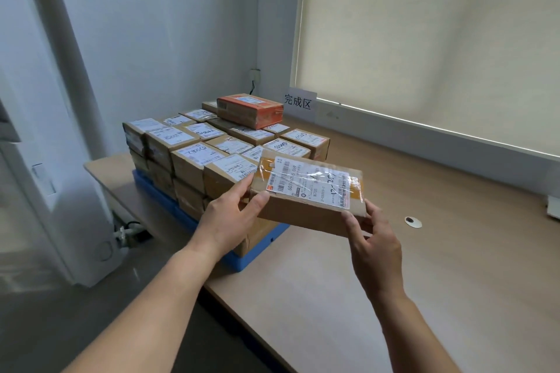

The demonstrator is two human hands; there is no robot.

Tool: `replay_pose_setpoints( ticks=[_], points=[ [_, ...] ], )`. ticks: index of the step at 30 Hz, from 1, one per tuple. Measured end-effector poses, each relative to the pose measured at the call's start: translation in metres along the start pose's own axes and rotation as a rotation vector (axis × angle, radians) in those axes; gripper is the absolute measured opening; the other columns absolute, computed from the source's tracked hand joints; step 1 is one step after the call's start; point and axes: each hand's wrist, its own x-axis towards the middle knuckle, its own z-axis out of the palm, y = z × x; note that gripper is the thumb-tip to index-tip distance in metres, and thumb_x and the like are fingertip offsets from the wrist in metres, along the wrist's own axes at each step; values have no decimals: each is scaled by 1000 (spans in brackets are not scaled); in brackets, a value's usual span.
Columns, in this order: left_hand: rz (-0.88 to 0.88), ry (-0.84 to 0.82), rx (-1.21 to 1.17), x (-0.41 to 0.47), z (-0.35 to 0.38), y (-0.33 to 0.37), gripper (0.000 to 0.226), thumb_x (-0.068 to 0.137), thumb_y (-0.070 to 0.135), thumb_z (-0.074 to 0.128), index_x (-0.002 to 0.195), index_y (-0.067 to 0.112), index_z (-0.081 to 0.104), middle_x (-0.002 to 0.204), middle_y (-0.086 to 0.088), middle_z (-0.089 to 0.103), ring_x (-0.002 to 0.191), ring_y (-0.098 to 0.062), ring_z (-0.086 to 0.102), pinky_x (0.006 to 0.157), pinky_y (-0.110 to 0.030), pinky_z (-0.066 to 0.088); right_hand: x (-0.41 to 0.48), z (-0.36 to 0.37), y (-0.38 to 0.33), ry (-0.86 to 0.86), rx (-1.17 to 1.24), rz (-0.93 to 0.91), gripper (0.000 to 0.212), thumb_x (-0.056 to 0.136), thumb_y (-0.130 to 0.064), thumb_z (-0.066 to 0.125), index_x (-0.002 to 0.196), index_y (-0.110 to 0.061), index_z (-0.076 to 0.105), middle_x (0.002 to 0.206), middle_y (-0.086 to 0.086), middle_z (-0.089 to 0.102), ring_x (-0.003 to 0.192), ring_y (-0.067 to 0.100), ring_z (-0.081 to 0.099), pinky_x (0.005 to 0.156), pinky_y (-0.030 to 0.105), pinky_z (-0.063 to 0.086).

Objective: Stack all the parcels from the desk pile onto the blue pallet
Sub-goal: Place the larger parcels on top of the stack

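Note:
A flat brown cardboard parcel (pixel 309 191) with a white shipping label hangs in the air above the near right corner of the blue pallet (pixel 242 262). My left hand (pixel 233 215) grips its left end, thumb on the side. My right hand (pixel 374 247) holds its near right corner from below. On the pallet stand several labelled brown parcels (pixel 194 157) in two layers. An orange-red parcel (pixel 250 110) lies on top at the back.
The pallet sits on a light wooden desk (pixel 394 281) in the room's corner. A paper sign (pixel 299 101) with Chinese characters hangs on the wall behind the stack. A round cable hole (pixel 413 222) is in the desk to the right. A white appliance (pixel 45 191) stands left.

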Motion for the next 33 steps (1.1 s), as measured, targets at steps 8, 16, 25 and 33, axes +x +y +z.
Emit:
replay_pose_setpoints(
  ticks=[8,16,25,33],
  points=[
    [13,-36,104,93,-19,-11,51,96,51,35,145,35,30,137,4,51,125,-18,46,96,-34,42,64,65,0,43,37,18,42,91,-31,58,129,-17,54,114,4,65,89,11,54,73,25,36],
    [102,-81,203,206,-14,-14,43,99,42,38,140,31,41,131,2,56,118,-17,50,85,-30,40,141,116,12,132,29,69,45,92,-43,52,128,-16,55,114,6,65,93,14,54,74,26,36],
    [198,-161,291,308,-8,0,48,98,37,42,144,23,35,132,-5,55,119,-22,51,93,-34,40,231,137,8,175,-100,63,41,94,-40,50,125,-16,55,112,7,65,101,25,58,82,35,45],
    [271,-298,348,387,-13,-1,47,98,40,42,142,24,38,137,-3,50,104,-14,48,78,-29,38,278,161,2,176,-191,111,37,95,-43,46,121,-18,56,110,6,64,100,24,57,81,35,46]
  ],
)
